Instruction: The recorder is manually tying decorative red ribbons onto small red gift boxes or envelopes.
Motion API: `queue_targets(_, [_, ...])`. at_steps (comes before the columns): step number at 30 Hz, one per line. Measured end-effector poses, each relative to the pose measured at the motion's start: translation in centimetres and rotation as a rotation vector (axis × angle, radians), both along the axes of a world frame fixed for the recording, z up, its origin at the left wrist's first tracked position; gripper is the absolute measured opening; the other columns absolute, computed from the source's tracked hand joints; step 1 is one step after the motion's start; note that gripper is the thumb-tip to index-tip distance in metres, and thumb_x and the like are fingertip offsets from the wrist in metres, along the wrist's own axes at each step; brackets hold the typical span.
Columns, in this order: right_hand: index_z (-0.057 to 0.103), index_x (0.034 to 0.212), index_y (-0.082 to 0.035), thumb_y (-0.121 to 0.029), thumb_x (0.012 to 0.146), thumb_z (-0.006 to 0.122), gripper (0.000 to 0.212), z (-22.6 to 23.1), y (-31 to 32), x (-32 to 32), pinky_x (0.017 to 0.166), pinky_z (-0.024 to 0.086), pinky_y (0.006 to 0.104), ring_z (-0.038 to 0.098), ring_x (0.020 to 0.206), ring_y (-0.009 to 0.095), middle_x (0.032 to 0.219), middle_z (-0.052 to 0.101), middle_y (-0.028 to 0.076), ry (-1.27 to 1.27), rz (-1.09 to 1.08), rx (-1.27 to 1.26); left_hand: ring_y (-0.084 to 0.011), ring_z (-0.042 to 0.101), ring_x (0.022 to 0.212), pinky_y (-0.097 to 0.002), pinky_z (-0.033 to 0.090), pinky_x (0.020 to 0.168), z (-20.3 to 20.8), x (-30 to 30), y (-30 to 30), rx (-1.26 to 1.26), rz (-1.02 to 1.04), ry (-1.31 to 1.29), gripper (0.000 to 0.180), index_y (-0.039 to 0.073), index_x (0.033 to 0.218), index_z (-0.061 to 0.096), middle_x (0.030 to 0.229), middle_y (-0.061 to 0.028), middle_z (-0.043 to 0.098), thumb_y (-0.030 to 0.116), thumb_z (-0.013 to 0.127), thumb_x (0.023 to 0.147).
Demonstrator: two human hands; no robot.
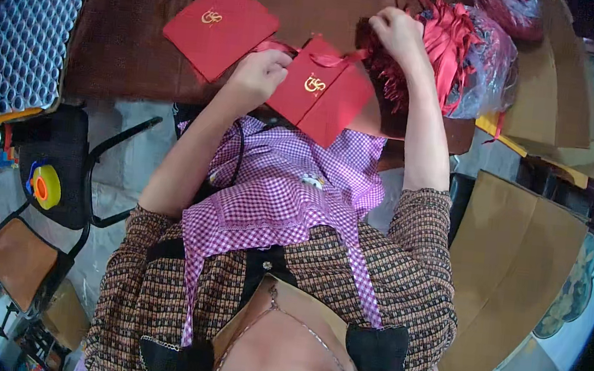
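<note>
A: Take the brown table (131, 48) as the landmark and go left to right. Far off its left end is a sheet of blue tubes (18, 37). Below that end stands a black chair (63, 163) with a yellow and orange tape roll (45, 186) on it.

B: And on the table itself?

A: Toward its middle lies a flat red paper bag (219, 28) with a gold emblem, untouched. Just right of it, at the table's near edge, the left hand (257, 74) is closed on the upper left corner of a second red bag (320, 95), which overhangs the edge above a checked pink apron (289, 192).

B: The right hand?

A: The right hand (398, 31) is further right on the table, its fingers pinched together in a clear plastic sack of red ribbon cords (460, 51). I cannot tell whether it has just one cord.

B: How would you do this well?

A: I'd judge the left hand should keep the bag pinned flat so its top edge stays steady. The right should draw out a single cord cleanly; the bunch looks likely to snag. A red ribbon (334, 59) already lies at the bag's top.

B: Beyond the table's right end?

A: Folded brown cardboard sheets (511, 263), well apart from the work.
</note>
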State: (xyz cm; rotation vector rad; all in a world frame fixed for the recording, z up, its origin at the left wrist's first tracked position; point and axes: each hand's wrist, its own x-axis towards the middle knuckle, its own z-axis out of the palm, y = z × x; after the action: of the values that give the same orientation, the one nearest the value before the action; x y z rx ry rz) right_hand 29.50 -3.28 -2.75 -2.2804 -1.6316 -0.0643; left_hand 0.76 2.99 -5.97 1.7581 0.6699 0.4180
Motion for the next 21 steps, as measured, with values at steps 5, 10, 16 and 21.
queue_targets(5, [0.060,0.099,-0.002,-0.016,0.089,0.056,0.018,7.2,-0.5,-4.1,0.081,0.047,0.0309,0.060,0.084,0.017,0.095,0.063,0.009,1.231,0.024,0.437,-0.0038,0.049,0.070,-0.0183,0.042,0.064,0.5,0.4,0.4,-0.124,-0.057,0.076,0.028,-0.007,0.111,0.055,0.079,0.0025,0.055,0.003,0.051,0.085])
queue_targets(10, [0.053,0.100,-0.002,-0.008,0.088,0.052,0.013,6.2,-2.7,-6.3,0.067,0.048,0.0314,0.057,0.071,0.014,0.082,0.059,0.008,1.782,0.633,0.545,-0.0035,0.048,0.070,-0.0188,0.042,0.063,0.7,1.4,0.8,-0.075,-0.070,0.098,0.029,-0.007,0.112,0.054,0.078,0.0029,0.053,0.001,0.050,0.085])
queue_targets(16, [0.056,0.096,0.000,-0.002,0.082,0.055,0.014,1.5,-1.9,-11.0,0.069,0.048,0.0307,0.061,0.079,0.022,0.088,0.062,0.009,0.528,0.505,0.250,-0.0037,0.048,0.072,-0.0187,0.042,0.064,1.0,1.5,0.7,-0.010,-0.065,0.088,0.029,-0.007,0.111,0.053,0.078,0.0025,0.052,-0.001,0.051,0.083])
queue_targets(21, [0.054,0.092,0.000,-0.004,0.080,0.057,0.014,1.2,-1.7,-10.5,0.073,0.047,0.0371,0.058,0.082,0.032,0.088,0.058,0.015,0.372,0.440,0.107,-0.0077,0.054,0.070,-0.0246,0.045,0.064,0.8,1.0,1.1,-0.161,-0.081,0.004,0.032,-0.004,0.111,0.055,0.076,-0.0019,0.058,0.005,0.056,0.081])
